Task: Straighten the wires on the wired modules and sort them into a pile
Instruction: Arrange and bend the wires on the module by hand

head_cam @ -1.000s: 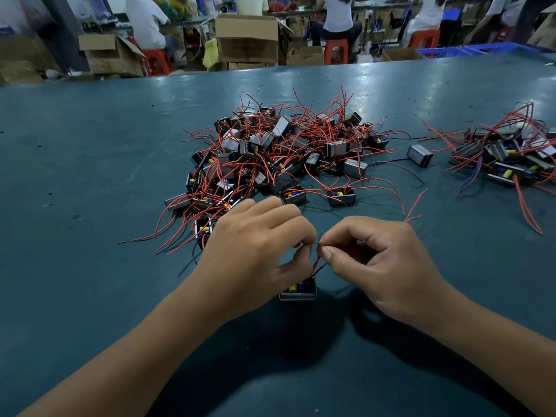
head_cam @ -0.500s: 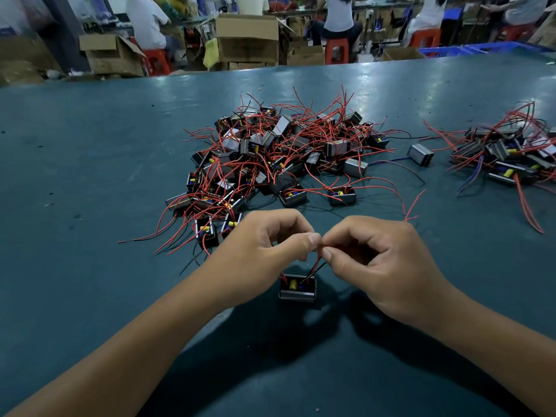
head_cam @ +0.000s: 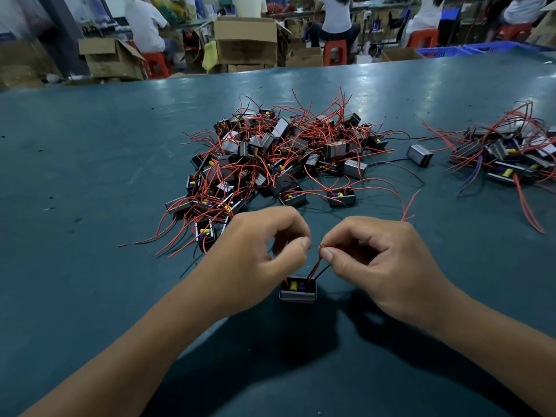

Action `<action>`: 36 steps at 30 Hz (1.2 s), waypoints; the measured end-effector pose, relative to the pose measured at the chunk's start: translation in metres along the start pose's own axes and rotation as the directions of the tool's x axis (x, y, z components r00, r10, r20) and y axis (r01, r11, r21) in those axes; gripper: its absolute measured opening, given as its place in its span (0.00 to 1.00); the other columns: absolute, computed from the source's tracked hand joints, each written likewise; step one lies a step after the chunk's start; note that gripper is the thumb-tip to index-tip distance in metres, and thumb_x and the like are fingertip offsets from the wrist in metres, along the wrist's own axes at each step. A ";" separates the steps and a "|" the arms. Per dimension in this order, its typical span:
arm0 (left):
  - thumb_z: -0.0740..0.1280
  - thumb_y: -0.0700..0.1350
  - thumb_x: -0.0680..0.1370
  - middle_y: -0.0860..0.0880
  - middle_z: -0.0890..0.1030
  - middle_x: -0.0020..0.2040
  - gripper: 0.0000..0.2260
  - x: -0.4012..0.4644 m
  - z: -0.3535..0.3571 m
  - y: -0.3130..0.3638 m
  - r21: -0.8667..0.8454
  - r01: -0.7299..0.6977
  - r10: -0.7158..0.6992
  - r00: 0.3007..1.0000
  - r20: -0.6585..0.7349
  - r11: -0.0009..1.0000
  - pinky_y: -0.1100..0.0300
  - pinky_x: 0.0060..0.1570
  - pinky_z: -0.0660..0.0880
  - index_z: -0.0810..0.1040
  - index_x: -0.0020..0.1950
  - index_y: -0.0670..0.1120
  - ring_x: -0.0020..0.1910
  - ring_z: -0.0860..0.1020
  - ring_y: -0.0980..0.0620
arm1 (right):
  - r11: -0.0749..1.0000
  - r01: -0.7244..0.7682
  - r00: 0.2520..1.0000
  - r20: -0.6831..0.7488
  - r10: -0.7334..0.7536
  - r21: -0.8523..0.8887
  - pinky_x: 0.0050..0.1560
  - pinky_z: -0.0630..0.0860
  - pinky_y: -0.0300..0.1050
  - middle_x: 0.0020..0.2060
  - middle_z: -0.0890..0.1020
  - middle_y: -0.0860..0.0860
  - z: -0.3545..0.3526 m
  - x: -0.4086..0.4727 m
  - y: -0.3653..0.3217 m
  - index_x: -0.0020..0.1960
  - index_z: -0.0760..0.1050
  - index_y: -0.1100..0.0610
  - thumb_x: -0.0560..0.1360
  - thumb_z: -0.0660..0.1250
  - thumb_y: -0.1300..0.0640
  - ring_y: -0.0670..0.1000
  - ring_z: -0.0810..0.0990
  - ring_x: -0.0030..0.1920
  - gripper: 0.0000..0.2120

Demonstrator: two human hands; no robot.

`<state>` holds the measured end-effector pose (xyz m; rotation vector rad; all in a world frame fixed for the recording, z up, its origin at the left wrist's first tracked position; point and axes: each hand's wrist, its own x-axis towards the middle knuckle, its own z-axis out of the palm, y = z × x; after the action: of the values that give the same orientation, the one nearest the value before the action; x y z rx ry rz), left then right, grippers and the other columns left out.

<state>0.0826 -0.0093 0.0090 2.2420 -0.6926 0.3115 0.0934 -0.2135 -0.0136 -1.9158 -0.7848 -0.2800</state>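
One module (head_cam: 298, 291) sits on the desk (head_cam: 90, 176) at 6 o'clock of the big tangled pile (head_cam: 279, 158), its red and black wires (head_cam: 316, 267) running up to the right hand (head_cam: 376, 260), which pinches them. Left hand (head_cam: 258, 251), pinched up against the right 0.5 s ago, has drawn apart, fingers curled; can't tell if it holds a lead. Judging by this, wires are being separated for straightening; sorted pile (head_cam: 505, 155) at 2 o'clock waits.

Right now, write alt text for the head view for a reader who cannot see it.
Two bare hands work above a small black wired module on a teal table; the right hand pinches its red and black wires, the left hand curls beside them. Behind lie a large tangled pile of modules and a smaller pile at right.
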 end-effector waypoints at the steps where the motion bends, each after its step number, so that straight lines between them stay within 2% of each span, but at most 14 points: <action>1: 0.66 0.43 0.76 0.55 0.77 0.38 0.04 0.000 -0.003 -0.001 0.175 -0.136 0.145 0.988 -0.043 0.975 0.60 0.39 0.71 0.79 0.43 0.48 0.36 0.73 0.55 | 1.000 -0.009 1.000 0.005 0.009 0.008 0.36 0.68 0.32 0.33 0.79 0.42 0.000 0.000 0.000 0.40 0.80 0.52 0.72 0.71 0.59 0.44 0.75 0.33 0.04; 2: 0.68 0.41 0.77 0.53 0.78 0.41 0.03 0.001 -0.005 -0.003 0.300 -0.236 0.265 0.962 -0.061 0.924 0.57 0.40 0.73 0.81 0.45 0.45 0.39 0.75 0.52 | 1.000 -0.014 1.000 0.014 0.014 0.011 0.36 0.68 0.32 0.33 0.78 0.42 0.000 0.001 0.001 0.40 0.80 0.52 0.73 0.71 0.59 0.44 0.75 0.33 0.04; 4: 0.70 0.39 0.78 0.48 0.80 0.45 0.03 0.003 -0.009 -0.009 0.418 -0.362 0.416 0.909 -0.042 0.833 0.51 0.42 0.74 0.84 0.48 0.43 0.41 0.77 0.46 | 1.000 -0.016 0.999 0.037 0.016 0.016 0.37 0.69 0.33 0.33 0.79 0.42 -0.001 0.001 0.001 0.40 0.80 0.52 0.72 0.71 0.59 0.43 0.75 0.33 0.04; 7: 0.71 0.43 0.79 0.47 0.81 0.47 0.04 0.003 -0.011 -0.012 0.473 -0.445 0.491 0.871 0.030 0.761 0.49 0.40 0.74 0.85 0.51 0.45 0.41 0.77 0.45 | 0.999 -0.015 0.997 0.077 0.011 0.047 0.38 0.69 0.31 0.34 0.80 0.40 -0.002 0.000 0.001 0.42 0.81 0.53 0.72 0.70 0.61 0.42 0.77 0.34 0.04; 11: 0.69 0.44 0.81 0.48 0.81 0.47 0.05 0.001 -0.013 -0.010 0.509 -0.449 0.515 0.857 0.014 0.734 0.48 0.39 0.73 0.85 0.53 0.48 0.40 0.74 0.46 | 0.998 -0.011 0.996 0.092 0.005 0.067 0.39 0.71 0.31 0.35 0.81 0.40 -0.003 0.000 0.001 0.41 0.80 0.51 0.72 0.70 0.63 0.41 0.78 0.35 0.07; 13: 0.67 0.42 0.82 0.48 0.81 0.48 0.07 0.000 -0.016 -0.011 0.523 -0.467 0.529 0.848 0.034 0.714 0.49 0.40 0.72 0.85 0.54 0.49 0.41 0.73 0.47 | 0.996 -0.018 0.994 0.110 0.008 0.088 0.40 0.71 0.31 0.36 0.82 0.40 -0.003 0.000 0.001 0.42 0.81 0.51 0.72 0.69 0.61 0.41 0.78 0.36 0.05; 15: 0.65 0.42 0.83 0.49 0.81 0.49 0.09 0.000 -0.018 -0.012 0.534 -0.485 0.540 0.839 0.061 0.693 0.51 0.42 0.72 0.85 0.55 0.50 0.42 0.72 0.49 | 0.994 -0.030 0.991 0.133 0.015 0.106 0.40 0.71 0.31 0.36 0.82 0.41 -0.004 0.001 0.000 0.43 0.81 0.51 0.73 0.69 0.57 0.41 0.78 0.36 0.03; 18: 0.66 0.40 0.83 0.49 0.81 0.51 0.10 0.000 -0.020 -0.015 0.556 -0.502 0.558 0.826 0.081 0.662 0.54 0.44 0.69 0.85 0.57 0.51 0.44 0.71 0.50 | 0.993 -0.042 0.988 0.149 0.026 0.107 0.40 0.71 0.31 0.37 0.82 0.43 -0.005 0.001 0.000 0.43 0.81 0.50 0.73 0.70 0.60 0.42 0.79 0.36 0.05; 24: 0.67 0.37 0.81 0.51 0.75 0.55 0.14 -0.002 -0.017 -0.016 0.551 -0.520 0.582 0.810 0.075 0.653 0.54 0.45 0.69 0.78 0.62 0.53 0.44 0.71 0.50 | 0.989 -0.061 0.986 0.164 0.039 0.134 0.38 0.71 0.35 0.34 0.80 0.42 -0.004 0.001 0.000 0.43 0.81 0.48 0.72 0.71 0.62 0.42 0.76 0.34 0.09; 29: 0.67 0.37 0.81 0.50 0.76 0.54 0.12 -0.002 -0.017 -0.017 0.545 -0.525 0.580 0.810 0.084 0.653 0.52 0.43 0.70 0.78 0.60 0.53 0.44 0.71 0.50 | 0.984 -0.091 0.982 0.178 0.062 0.156 0.37 0.74 0.45 0.36 0.82 0.47 -0.005 0.001 0.000 0.43 0.82 0.49 0.73 0.70 0.61 0.50 0.79 0.35 0.07; 32: 0.67 0.38 0.81 0.49 0.79 0.53 0.13 -0.003 -0.019 -0.016 0.553 -0.524 0.579 0.810 0.091 0.647 0.52 0.43 0.70 0.79 0.62 0.53 0.43 0.71 0.50 | 0.979 -0.101 0.985 0.156 0.073 0.177 0.36 0.73 0.52 0.35 0.81 0.51 -0.003 0.000 0.000 0.42 0.81 0.49 0.73 0.71 0.60 0.56 0.77 0.34 0.06; 36: 0.65 0.38 0.82 0.49 0.79 0.53 0.13 -0.004 -0.020 -0.013 0.552 -0.525 0.579 0.810 0.092 0.648 0.51 0.41 0.70 0.78 0.63 0.53 0.43 0.72 0.49 | 0.987 -0.073 0.986 0.158 0.051 0.141 0.33 0.70 0.48 0.33 0.79 0.51 -0.004 0.001 0.000 0.41 0.80 0.50 0.73 0.70 0.60 0.54 0.74 0.32 0.06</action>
<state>0.0865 0.0140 0.0132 2.4636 -1.3883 1.0393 0.0948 -0.2170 -0.0112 -1.8339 -0.8225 -0.0344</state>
